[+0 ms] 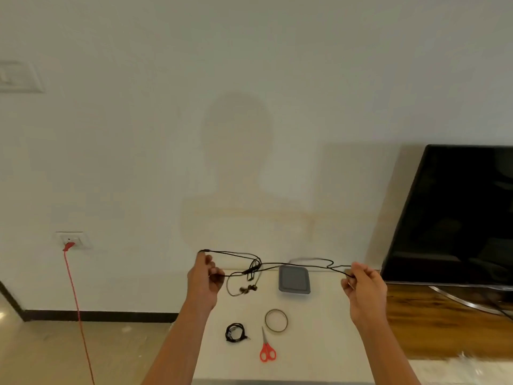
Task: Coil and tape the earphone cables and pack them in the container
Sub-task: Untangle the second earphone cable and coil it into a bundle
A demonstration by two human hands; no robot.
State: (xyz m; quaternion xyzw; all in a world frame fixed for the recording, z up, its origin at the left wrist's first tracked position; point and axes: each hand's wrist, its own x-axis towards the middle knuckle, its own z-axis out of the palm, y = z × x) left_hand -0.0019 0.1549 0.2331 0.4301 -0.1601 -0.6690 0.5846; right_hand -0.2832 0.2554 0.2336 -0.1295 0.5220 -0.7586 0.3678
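Red scissors [267, 348] by the near edge of the table [319, 343], free tabletop to their right, container [294, 279] farther; above, left hand [204, 282] and right hand [365, 290] raised well apart, each pinching the stretched earphone cable [291, 263].

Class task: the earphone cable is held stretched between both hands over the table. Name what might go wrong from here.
1. The earphone cable looks tangled near the left hand; pulling with the right hand may tighten a knot.
2. The earbuds below the tangle may snag while coiling.
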